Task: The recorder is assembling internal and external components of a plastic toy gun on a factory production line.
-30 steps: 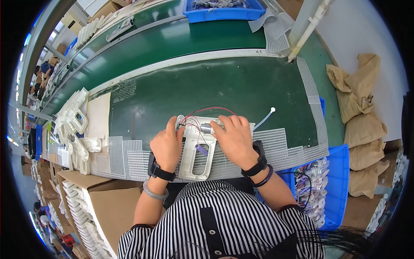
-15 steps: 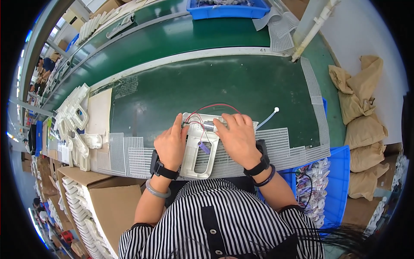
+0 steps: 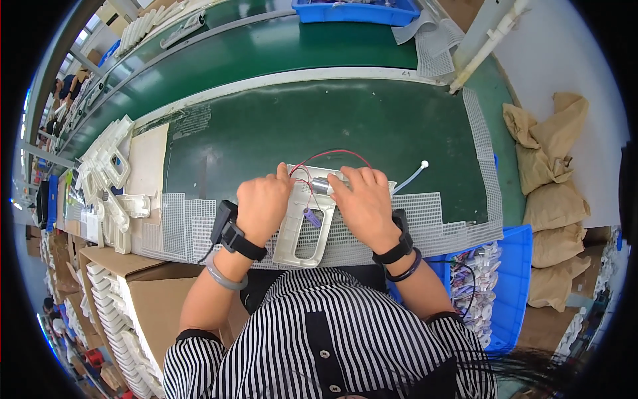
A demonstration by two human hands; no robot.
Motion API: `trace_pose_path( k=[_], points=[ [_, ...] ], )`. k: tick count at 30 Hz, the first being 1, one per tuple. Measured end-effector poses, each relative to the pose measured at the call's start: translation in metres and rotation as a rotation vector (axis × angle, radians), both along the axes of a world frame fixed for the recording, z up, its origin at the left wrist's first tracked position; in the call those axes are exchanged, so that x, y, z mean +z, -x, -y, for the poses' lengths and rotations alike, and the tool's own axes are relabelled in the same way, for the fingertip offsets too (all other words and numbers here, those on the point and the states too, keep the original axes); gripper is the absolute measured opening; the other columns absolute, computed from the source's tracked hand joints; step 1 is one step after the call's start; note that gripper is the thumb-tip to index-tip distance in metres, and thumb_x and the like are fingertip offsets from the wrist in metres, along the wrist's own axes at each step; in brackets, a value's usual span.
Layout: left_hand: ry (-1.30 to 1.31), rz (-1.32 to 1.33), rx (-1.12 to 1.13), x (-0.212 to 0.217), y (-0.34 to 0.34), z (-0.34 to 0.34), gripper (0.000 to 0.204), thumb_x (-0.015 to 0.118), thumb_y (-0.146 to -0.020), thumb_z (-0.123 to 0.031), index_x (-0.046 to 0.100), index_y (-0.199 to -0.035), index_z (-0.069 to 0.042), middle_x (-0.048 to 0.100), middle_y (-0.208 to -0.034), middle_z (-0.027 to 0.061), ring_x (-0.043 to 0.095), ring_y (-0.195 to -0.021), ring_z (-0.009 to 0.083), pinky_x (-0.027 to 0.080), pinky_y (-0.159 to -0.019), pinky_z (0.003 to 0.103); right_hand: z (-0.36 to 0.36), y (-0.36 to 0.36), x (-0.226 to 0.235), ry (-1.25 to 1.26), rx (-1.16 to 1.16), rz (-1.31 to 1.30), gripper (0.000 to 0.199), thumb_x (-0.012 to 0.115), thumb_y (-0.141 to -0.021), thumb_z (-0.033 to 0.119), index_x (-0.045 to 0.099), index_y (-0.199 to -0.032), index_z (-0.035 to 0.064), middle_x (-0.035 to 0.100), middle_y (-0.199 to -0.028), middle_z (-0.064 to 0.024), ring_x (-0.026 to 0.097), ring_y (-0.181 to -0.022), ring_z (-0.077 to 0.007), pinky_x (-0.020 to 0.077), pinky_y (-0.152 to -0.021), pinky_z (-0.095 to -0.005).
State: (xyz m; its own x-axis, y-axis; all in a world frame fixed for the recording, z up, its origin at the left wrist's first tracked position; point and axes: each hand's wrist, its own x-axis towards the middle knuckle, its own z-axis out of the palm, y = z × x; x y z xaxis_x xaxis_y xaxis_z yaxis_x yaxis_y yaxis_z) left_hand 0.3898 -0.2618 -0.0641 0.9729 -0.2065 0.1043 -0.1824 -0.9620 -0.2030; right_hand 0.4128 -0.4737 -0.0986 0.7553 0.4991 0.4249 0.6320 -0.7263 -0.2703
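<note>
A white plastic housing half with an oval handle opening lies in front of me on the mat. A silver cylindrical motor sits across its upper end, with red and dark wires around it. On thin leads, a small purple cylinder lies over the opening. My left hand is closed at the housing's upper left edge, its index finger pointing along the wires. Fingers bent, my right hand grips the housing's upper right end, thumb against the motor. Beyond it a translucent tube with a white tip sticks out.
White housings are piled at the left of the green bench. A cardboard box of white parts stands at lower left. A blue bin of small parts is at lower right, near brown sacks. Another blue tray sits far back.
My left hand has rolled over, its fingers now more curled at the housing's corner, and a black box on its wristband shows. My right hand has stayed on the housing. The whole view has shifted slightly.
</note>
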Motion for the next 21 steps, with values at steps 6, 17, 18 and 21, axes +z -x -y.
trace_pose_path(
  k=[6,17,18,21],
  points=[
    [0.025,-0.042,-0.039,0.0,-0.007,-0.01,0.025,0.062,-0.095,-0.023,0.067,-0.111,-0.005,0.069,-0.07,0.0041,0.07,-0.063,0.022,0.052,-0.052,0.036,-0.004,0.005,0.003,-0.015,-0.007,0.01,0.033,0.072,-0.084,0.02,0.072,-0.115,0.0093,0.067,-0.114,-0.0082,0.058,-0.105,-0.0242,0.0406,-0.096,-0.0411],
    [0.658,0.09,-0.081,0.012,0.06,0.023,0.017,0.073,-0.086,-0.019,0.07,-0.096,-0.006,0.069,-0.083,0.0104,0.066,-0.08,0.0316,0.052,-0.065,0.043,-0.002,0.005,0.003,0.029,-0.017,-0.011,0.033,0.072,-0.086,0.022,0.072,-0.117,0.0123,0.066,-0.115,-0.0061,0.057,-0.107,-0.0241,0.0402,-0.095,-0.0408],
    [0.621,0.069,-0.033,0.009,0.065,0.031,0.019,0.075,-0.084,-0.021,0.069,-0.093,-0.006,0.066,-0.083,0.0095,0.065,-0.08,0.031,0.052,-0.064,0.043,-0.003,0.005,0.003,0.022,-0.013,0.013,0.032,0.072,-0.086,0.023,0.073,-0.115,0.0114,0.066,-0.114,-0.0058,0.057,-0.105,-0.0242,0.0401,-0.094,-0.0407],
    [0.605,0.091,0.089,0.002,0.059,0.044,0.021,0.078,-0.081,-0.023,0.067,-0.089,-0.006,0.062,-0.084,0.0084,0.063,-0.08,0.0304,0.052,-0.063,0.043,-0.004,0.004,0.003,0.025,-0.016,-0.011,0.032,0.072,-0.086,0.024,0.073,-0.116,0.0121,0.066,-0.115,-0.0054,0.057,-0.106,-0.0242,0.0401,-0.095,-0.0407]
  ],
)
